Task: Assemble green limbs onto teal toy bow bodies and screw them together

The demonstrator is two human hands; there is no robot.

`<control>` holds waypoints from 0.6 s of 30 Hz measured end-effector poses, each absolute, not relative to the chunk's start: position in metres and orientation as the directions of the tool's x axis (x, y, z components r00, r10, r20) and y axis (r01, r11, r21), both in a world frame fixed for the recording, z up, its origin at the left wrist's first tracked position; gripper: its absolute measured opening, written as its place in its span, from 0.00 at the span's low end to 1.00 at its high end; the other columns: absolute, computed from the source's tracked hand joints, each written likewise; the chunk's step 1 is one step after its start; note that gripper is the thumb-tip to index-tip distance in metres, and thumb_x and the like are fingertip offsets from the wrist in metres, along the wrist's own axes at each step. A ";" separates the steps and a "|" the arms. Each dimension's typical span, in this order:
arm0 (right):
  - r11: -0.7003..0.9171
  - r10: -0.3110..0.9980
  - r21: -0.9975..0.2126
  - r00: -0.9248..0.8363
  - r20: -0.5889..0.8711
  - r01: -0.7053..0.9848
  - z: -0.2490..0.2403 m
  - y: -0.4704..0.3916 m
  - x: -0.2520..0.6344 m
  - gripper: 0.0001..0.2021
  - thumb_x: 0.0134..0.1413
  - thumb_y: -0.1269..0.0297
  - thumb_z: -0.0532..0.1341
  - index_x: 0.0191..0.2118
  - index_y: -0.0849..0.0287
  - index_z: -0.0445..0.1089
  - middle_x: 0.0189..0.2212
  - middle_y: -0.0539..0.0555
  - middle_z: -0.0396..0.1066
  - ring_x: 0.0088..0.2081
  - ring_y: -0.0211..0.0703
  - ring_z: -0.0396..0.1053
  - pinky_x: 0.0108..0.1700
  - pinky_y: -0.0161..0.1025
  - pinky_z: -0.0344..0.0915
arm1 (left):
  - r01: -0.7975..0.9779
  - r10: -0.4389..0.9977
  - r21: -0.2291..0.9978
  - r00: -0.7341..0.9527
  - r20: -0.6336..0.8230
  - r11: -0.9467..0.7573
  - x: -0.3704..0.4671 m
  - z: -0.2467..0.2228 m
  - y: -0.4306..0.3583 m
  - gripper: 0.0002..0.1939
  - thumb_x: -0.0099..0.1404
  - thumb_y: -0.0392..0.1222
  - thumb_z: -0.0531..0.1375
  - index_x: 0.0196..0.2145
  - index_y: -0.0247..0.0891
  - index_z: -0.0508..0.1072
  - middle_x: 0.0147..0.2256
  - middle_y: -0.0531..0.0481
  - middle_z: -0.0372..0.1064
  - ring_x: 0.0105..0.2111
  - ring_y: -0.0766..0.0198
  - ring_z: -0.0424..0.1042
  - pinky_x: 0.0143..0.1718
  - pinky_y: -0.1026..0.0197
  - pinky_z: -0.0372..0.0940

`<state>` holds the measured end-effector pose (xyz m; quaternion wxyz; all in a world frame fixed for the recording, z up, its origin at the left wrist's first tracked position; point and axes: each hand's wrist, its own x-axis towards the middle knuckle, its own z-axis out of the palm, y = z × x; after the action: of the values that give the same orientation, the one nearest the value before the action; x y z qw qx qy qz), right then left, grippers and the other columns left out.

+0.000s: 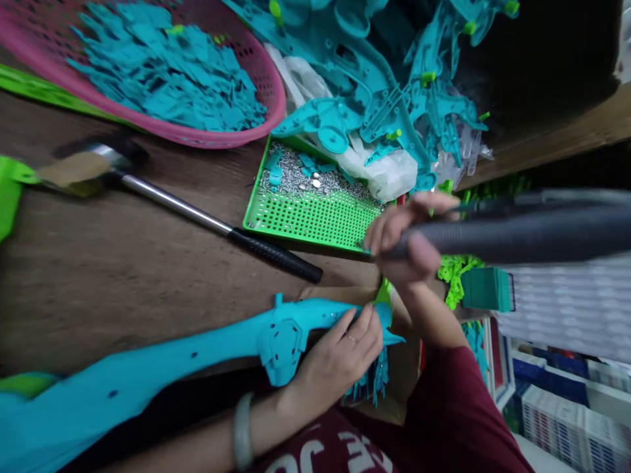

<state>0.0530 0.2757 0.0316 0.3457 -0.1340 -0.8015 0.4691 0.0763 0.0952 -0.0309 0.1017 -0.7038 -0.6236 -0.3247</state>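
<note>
My left hand (345,351), with a ring on one finger, lies closed over the narrow right end of a long turquoise plastic piece (217,345). That piece stretches from the lower left along the table's near side, with small dark holes in its face. My right hand (407,240) is wrapped round a dark grey electric screwdriver (513,226), held level and blurred by motion. Its thin tip points left, by the near right corner of a green perforated tray (310,220). Small silver screws (340,186) fill the far part of that tray, with a few turquoise bits among them.
A hammer (177,207) with a black grip lies on the brown table (123,276). A pink basket (207,136) at the back left holds many turquoise pieces. Behind the tray, turquoise mouldings (365,85) are heaped with clear plastic bags (392,174). Crates (557,420) stand at lower right.
</note>
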 end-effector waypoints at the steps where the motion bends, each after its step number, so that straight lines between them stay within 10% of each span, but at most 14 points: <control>1: 0.537 0.586 -0.829 -0.639 0.498 -0.154 0.029 0.292 0.039 0.22 0.55 0.33 0.54 0.44 0.44 0.59 0.15 0.36 0.49 0.13 0.34 0.55 0.17 0.32 0.59 | 0.941 0.792 0.255 0.022 0.611 -0.223 0.075 -0.032 0.098 0.16 0.71 0.32 0.51 0.50 0.32 0.76 0.52 0.43 0.75 0.55 0.54 0.71 0.56 0.53 0.63; 6: 0.538 0.705 -0.812 -0.408 0.580 -0.225 0.002 0.336 0.000 0.15 0.56 0.47 0.60 0.40 0.50 0.62 0.19 0.40 0.54 0.16 0.33 0.59 0.21 0.34 0.61 | 0.906 0.740 0.327 -0.025 0.672 -0.267 0.067 -0.041 0.095 0.17 0.73 0.30 0.50 0.47 0.31 0.77 0.48 0.44 0.77 0.51 0.57 0.73 0.55 0.54 0.64; 18: 0.540 0.722 -0.818 -0.390 0.572 -0.200 -0.015 0.343 -0.008 0.20 0.55 0.43 0.59 0.48 0.48 0.61 0.19 0.39 0.53 0.16 0.34 0.55 0.20 0.35 0.58 | 0.874 0.732 0.337 0.032 0.680 -0.351 0.060 -0.042 0.090 0.17 0.74 0.30 0.50 0.49 0.29 0.78 0.47 0.44 0.79 0.51 0.59 0.75 0.49 0.58 0.66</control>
<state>-0.0078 0.3425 -0.0149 0.5206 -0.1846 -0.7062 0.4429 0.0604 0.0900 -0.0424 0.0864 -0.7129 -0.5632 -0.4087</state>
